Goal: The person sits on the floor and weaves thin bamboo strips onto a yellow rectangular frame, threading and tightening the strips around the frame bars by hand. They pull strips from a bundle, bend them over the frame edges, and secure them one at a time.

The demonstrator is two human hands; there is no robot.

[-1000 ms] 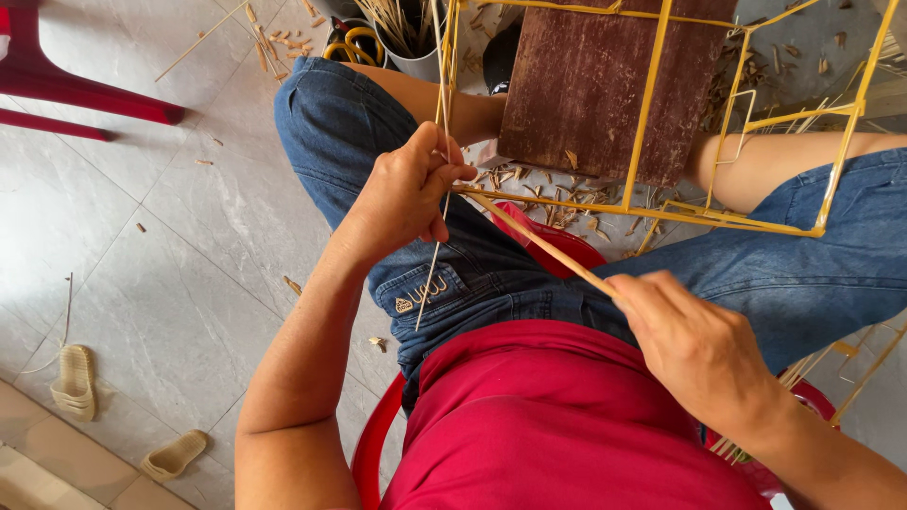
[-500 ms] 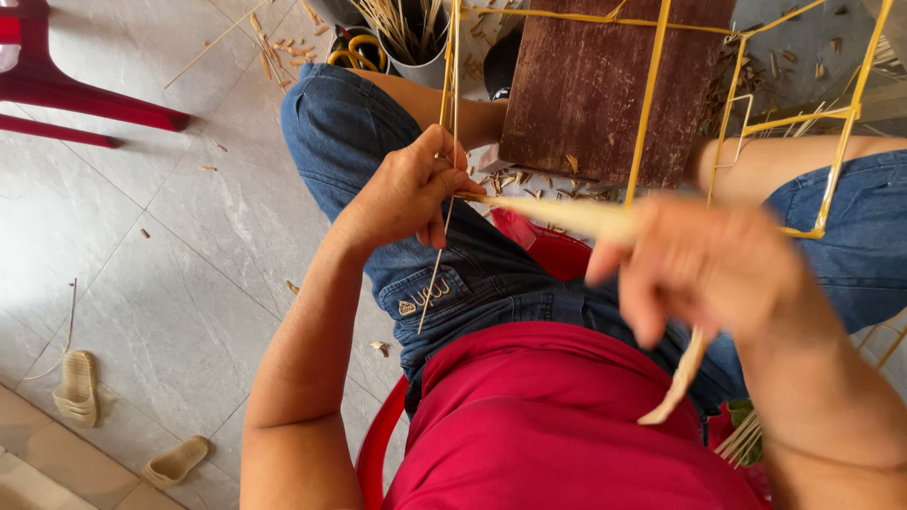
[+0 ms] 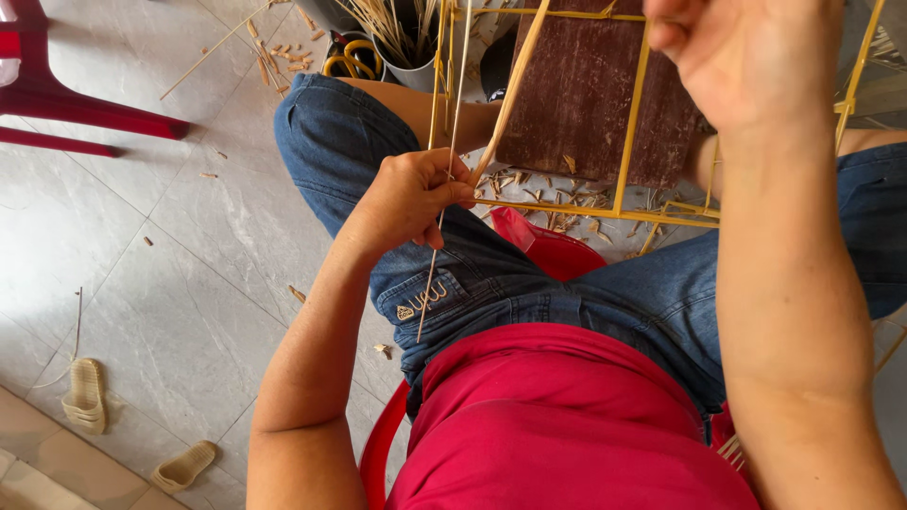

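Note:
My left hand (image 3: 416,196) pinches the corner of a yellow stick frame (image 3: 631,123) over my left knee, together with a thin pale splint (image 3: 452,142) that hangs down past the fingers. A flat tan cane strip (image 3: 510,90) runs from that pinch up and to the right. My right hand (image 3: 746,57) is raised high at the top right, fingers curled; the strip's upper end leaves the picture beside it, so its hold on the strip is not visible. A dark brown wooden board (image 3: 586,94) lies under the frame.
I sit on a red plastic stool (image 3: 553,250) on a grey tiled floor (image 3: 179,274) littered with cane chips. A cup of cane sticks (image 3: 402,42) and yellow-handled scissors (image 3: 348,59) stand ahead. A red chair (image 3: 57,94) is at the left; two sandals (image 3: 87,395) lie at the lower left.
My right hand has swept from low beside my lap up to the top right, pulling the cane strip upward. The left hand has stayed pinched at the frame corner.

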